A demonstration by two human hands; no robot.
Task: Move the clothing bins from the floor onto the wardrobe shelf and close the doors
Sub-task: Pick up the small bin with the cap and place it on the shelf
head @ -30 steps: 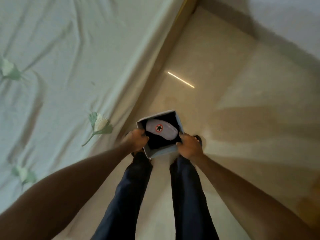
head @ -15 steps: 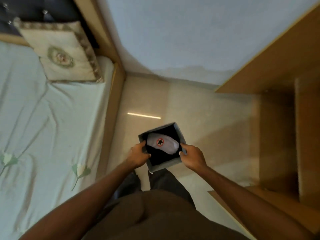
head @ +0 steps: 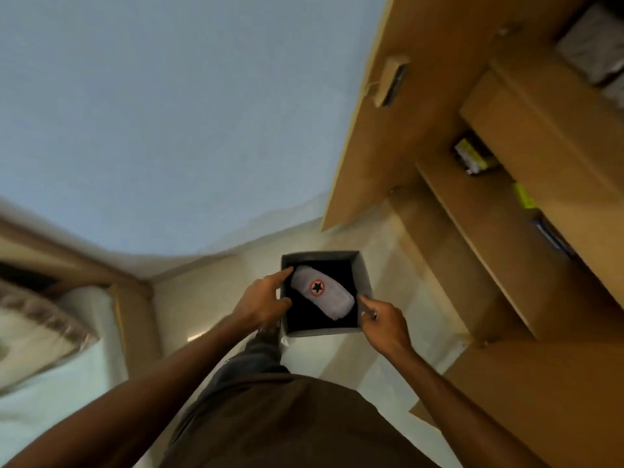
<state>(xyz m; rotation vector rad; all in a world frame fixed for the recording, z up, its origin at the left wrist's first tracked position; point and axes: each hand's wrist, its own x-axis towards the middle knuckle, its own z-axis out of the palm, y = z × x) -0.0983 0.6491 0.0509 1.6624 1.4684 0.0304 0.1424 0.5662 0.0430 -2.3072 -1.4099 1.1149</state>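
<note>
A: Holding the bin (head: 363, 275) up off the floor (head: 216, 288), is that what both hands are doing?

B: Yes. The grey fabric bin sits between the two hands, in front of the person's chest, open side up. The left hand (head: 261, 300) grips the left wall and the right hand (head: 383, 324) grips the near right corner.

A: How do the fingers stand?

B: On the left hand the fingers (head: 282, 273) are spread a little; one reaches over the rim towards the inside and the thumb presses the wall lower down. The right hand's fingers are curled and clamped on the rim, thumb on top.

A: What lies in the bin?

B: A pale rolled garment (head: 322, 297) with a black star in a red ring, lying aslant on dark cloth that fills the bottom.

A: And the room?

B: Glossy pale tiles below. To the right stands the wooden wardrobe (head: 526, 140) with its door (head: 374, 106) swung open towards the far wall; its shelves (head: 472, 238) hold a few small things, too blurred to name. The wall (head: 169, 113) is light blue. At the left, a bed (head: 40, 383) with a pale sheet and a fringed pillow (head: 30, 336) at its far end.
</note>
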